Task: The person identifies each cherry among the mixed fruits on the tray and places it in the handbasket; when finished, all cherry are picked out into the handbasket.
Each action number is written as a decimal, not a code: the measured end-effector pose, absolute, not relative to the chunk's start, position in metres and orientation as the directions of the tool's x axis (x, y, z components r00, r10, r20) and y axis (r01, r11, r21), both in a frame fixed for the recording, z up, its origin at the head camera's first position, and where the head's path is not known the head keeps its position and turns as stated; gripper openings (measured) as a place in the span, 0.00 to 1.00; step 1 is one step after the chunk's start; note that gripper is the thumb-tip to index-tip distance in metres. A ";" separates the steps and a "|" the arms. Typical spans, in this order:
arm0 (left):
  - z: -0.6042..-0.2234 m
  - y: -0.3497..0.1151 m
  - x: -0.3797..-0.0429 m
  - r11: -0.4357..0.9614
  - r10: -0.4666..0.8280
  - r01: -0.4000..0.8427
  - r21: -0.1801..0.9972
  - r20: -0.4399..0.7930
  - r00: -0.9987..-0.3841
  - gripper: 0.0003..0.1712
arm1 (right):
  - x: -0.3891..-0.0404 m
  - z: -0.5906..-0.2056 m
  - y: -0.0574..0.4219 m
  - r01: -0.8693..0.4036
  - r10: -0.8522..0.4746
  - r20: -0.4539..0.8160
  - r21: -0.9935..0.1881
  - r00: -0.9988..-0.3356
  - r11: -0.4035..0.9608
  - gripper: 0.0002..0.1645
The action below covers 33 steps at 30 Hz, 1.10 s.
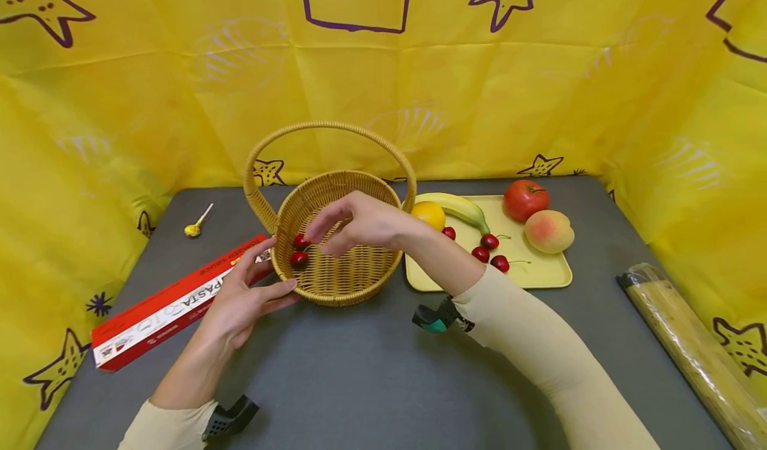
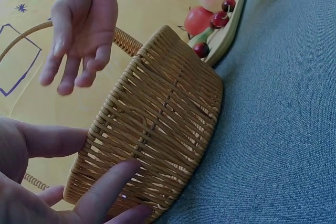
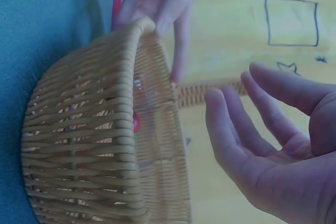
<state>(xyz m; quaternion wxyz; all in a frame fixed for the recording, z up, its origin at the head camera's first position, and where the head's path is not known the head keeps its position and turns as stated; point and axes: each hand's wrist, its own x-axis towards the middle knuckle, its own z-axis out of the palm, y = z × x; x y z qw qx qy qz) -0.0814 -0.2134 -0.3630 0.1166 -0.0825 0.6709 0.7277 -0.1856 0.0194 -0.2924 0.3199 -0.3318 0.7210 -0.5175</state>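
A woven wicker basket (image 1: 335, 297) with a tall hoop handle stands mid-table, two red cherries (image 1: 299, 259) lying inside at its left. My left hand (image 1: 240, 303) touches the basket's left side; in the left wrist view its spread, fairly straight fingers (image 2: 107, 190) rest against the woven wall near the rim. Over the basket's opening hovers my right hand (image 1: 359, 224), fingers loosely bent and apart, with nothing between them. The right wrist view shows this hand (image 3: 278, 156) above the rim, clear of the weave.
A pale yellow tray (image 1: 539, 278) at right bears a banana (image 1: 461, 209), an orange fruit (image 1: 430, 215), an apple (image 1: 525, 200), a peach (image 1: 549, 231) and several cherries (image 1: 481, 254). Leftward lie a pasta box (image 1: 180, 307) and a lollipop (image 1: 194, 227). A clear-wrapped bundle (image 1: 689, 343) lies far right.
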 end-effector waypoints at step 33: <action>-0.363 -0.213 -0.080 -0.055 0.054 -0.257 0.965 -0.254 -0.966 0.51 | -0.145 -0.305 0.113 -0.125 -0.739 -0.032 -0.980 -0.673 0.156 0.17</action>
